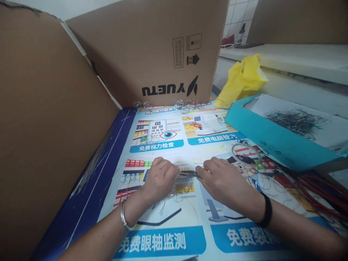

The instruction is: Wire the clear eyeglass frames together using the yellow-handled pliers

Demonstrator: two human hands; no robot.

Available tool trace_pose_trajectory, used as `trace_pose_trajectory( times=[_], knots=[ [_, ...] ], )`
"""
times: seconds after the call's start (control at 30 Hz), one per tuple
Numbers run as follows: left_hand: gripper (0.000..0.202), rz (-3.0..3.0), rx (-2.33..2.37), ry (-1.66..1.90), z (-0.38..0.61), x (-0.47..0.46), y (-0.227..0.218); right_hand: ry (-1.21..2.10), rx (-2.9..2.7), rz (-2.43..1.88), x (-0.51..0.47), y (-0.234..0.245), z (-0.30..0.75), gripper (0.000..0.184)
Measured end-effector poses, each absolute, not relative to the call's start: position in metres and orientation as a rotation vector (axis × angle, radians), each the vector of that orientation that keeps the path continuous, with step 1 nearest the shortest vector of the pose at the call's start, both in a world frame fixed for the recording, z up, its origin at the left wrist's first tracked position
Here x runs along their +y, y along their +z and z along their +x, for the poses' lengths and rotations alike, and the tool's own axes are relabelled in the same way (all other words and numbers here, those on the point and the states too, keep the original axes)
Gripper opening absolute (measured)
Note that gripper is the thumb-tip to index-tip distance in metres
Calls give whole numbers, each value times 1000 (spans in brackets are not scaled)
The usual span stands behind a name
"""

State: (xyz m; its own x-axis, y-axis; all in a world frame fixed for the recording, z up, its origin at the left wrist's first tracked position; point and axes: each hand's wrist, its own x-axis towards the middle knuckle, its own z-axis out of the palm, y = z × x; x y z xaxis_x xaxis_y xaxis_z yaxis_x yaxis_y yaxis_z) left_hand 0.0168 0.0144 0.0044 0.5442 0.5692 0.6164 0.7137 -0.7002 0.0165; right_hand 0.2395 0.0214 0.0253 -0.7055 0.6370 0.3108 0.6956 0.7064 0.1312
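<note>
My left hand (160,177), with a silver bangle at the wrist, is curled shut over a small clear piece with thin wire (181,188) on the printed poster (163,239). My right hand (223,181), a black band at its wrist, is closed round small pliers (190,174) whose dark jaws point left and meet the piece between the two hands. Thin wire strands trail below my left hand.
A big cardboard box (152,47) stands at the back and a cardboard wall (46,127) on the left. A teal tray (274,139) with a heap of thin wires lies right, a yellow bag (243,78) behind it, red cables (323,195) at the right edge.
</note>
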Motion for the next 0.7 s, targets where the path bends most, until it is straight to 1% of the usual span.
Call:
trace_pose_trajectory(
  times=[0.1,0.33,0.7],
  knots=[
    [13,-2554,-1067,-923,17,14,3,-339,-2683,-1066,20,26,239,10],
    [11,-2564,-1064,-990,16,15,3,-140,-2689,-1033,26,26,241,13],
    [10,-2571,-1075,-1025,15,14,-1,-177,-2685,-989,26,26,241,11]
  ],
)
